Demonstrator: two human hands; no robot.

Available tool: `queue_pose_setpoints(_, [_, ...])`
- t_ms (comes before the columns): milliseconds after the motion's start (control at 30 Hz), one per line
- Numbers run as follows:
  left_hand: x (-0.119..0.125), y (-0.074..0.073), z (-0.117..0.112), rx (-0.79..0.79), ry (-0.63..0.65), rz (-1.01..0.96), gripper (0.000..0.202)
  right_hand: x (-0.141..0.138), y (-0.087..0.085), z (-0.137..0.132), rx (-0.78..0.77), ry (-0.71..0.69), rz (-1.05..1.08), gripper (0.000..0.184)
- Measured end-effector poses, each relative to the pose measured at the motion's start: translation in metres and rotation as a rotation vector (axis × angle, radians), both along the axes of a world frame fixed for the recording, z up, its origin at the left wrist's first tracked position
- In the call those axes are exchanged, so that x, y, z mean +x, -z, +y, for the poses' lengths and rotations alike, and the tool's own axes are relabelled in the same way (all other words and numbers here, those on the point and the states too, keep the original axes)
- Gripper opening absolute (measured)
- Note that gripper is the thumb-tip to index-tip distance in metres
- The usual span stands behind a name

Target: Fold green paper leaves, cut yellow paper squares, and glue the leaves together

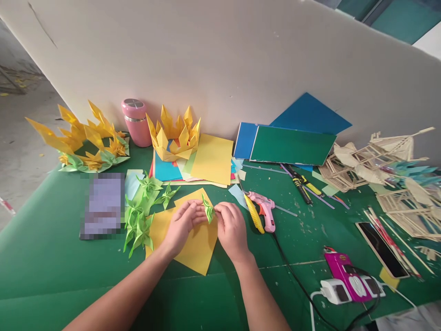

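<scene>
Above a stack of yellow paper sheets (196,255), a small green folded paper flower (208,210) is held between my two hands. My right hand (232,230) pinches it from the right with thumb and forefinger. From the other side, my left hand (182,225) has its fingers closed together at the flower's petals, thumb on top. Several similar green paper flowers (139,225) lie in a heap left of my left hand. A pink glue gun (266,209) and a yellow utility knife (254,214) rest right of my right hand.
Yellow paper crowns (175,138) stand at the back beside a pink cup (138,124). Green and blue boards (292,145) lean on the wall. Right are stick models (358,165), a phone (382,248) and a purple power strip (347,273) with black and white cables.
</scene>
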State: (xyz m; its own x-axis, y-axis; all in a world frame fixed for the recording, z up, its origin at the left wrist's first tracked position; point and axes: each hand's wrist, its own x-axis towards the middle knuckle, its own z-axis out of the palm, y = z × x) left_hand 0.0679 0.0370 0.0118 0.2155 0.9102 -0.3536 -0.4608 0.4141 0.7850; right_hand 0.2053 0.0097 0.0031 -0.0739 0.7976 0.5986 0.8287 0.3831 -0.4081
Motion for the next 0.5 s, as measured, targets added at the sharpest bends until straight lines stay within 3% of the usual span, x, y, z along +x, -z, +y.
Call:
queue_pose_setpoints(200, [-0.0022,0.0037,-0.0006,0.030,0.056,0.027,0.048,0.0007,-0.0017,0.0000,0.056,-0.027,-0.065,0.016])
queue_pose_setpoints(500, [-0.0022,0.0072,0.0005,0.081,0.089,0.052,0.040,0.0012,-0.0062,-0.0008,-0.021,-0.022,0.050,0.011])
